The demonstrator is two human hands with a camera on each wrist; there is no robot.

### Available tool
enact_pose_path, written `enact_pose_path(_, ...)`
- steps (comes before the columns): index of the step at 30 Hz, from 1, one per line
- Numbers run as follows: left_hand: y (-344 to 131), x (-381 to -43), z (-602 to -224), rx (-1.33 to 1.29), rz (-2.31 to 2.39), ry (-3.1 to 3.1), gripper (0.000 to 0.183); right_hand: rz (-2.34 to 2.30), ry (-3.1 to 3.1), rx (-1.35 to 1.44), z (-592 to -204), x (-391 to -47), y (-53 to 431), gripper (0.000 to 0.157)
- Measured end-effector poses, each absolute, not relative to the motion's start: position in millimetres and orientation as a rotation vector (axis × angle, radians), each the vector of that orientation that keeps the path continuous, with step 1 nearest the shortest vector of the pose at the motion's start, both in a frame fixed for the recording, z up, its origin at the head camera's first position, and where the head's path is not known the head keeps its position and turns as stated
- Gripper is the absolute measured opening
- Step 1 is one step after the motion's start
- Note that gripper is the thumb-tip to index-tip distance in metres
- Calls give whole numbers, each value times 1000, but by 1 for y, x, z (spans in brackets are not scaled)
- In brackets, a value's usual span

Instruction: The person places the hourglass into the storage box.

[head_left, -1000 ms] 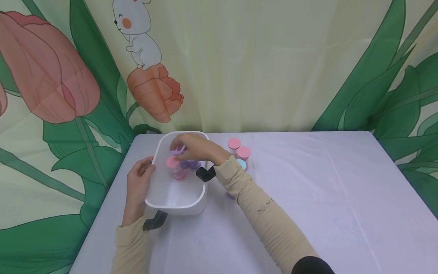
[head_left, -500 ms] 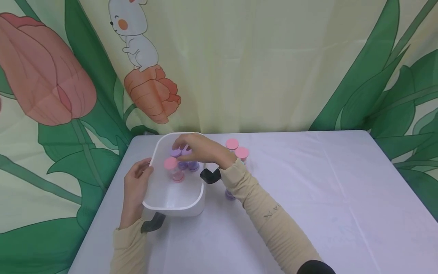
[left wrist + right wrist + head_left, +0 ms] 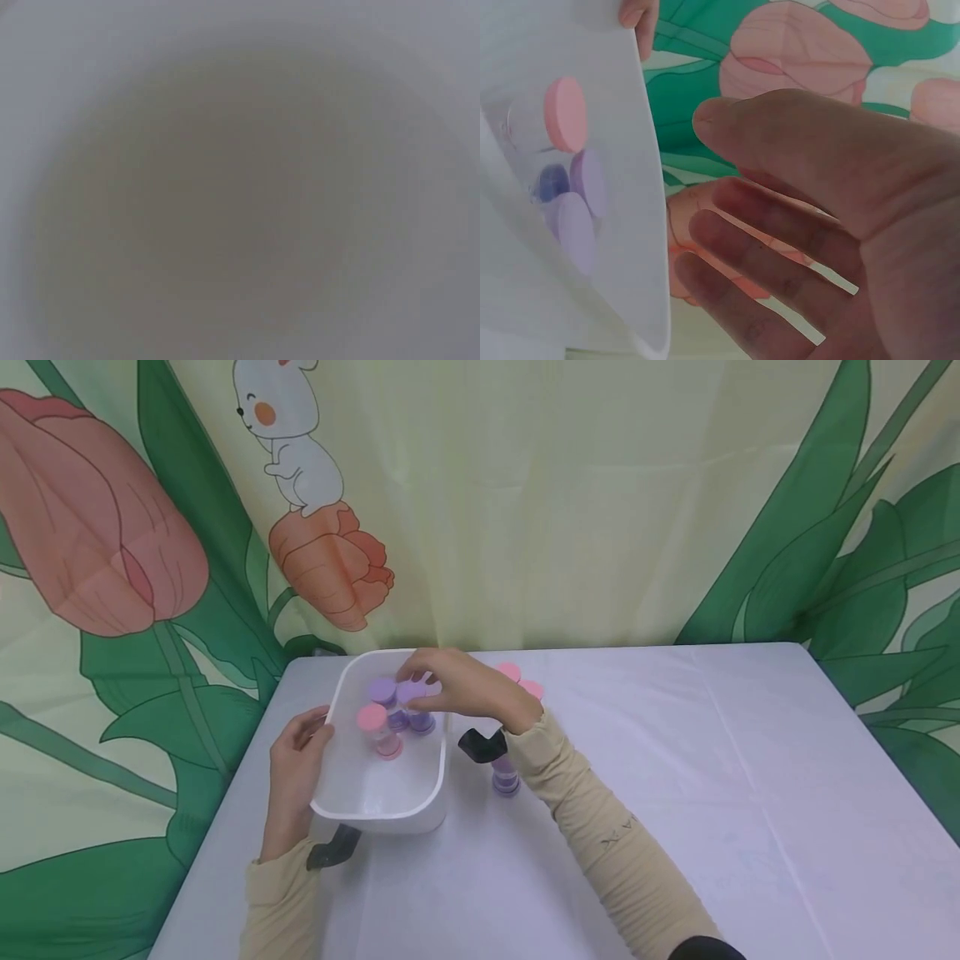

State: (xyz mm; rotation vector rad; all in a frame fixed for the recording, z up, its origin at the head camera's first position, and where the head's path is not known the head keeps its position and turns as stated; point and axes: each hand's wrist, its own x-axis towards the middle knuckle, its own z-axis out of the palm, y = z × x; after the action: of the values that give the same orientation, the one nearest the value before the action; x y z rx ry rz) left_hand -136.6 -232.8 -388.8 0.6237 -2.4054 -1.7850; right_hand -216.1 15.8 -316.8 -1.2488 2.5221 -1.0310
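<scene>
My left hand (image 3: 294,768) grips the left wall of a white plastic tub (image 3: 371,789), with its thumb over the rim. Inside the tub stand a clear jar with a pink lid (image 3: 372,718) and two jars with purple lids, one of them a left purple-lidded jar (image 3: 382,691). Above the tub's right rim is my right hand (image 3: 468,685), fingers loosely bent and apart. In the right wrist view nothing lies between the right hand's thumb (image 3: 742,131) and fingers, and the purple lid (image 3: 576,232) is across the tub wall from them. The left wrist view is a grey blur.
Right of the tub, pink-lidded jars (image 3: 509,671) stand partly behind the right forearm. A purple jar (image 3: 506,778) is nearer, on the white tablecloth (image 3: 675,760). Behind the table hangs a curtain (image 3: 570,510) printed with tulips and a rabbit.
The right hand has let go of a purple-lidded jar in the tub and drawn back to the right, uncovering both purple lids. The left hand keeps its place on the tub.
</scene>
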Motion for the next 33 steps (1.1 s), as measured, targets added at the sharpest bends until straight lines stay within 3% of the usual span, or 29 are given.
enact_pose_path(13, -233, -137, -391, 626, -1784, -2401, 43, -1040, 2572, -1272, -322, -213, 40, 32)
enact_pose_path(33, -233, -134, -389, 611, -1794, -2390, 43, -1145, 2627, -1006, -335, -206, 87, 35)
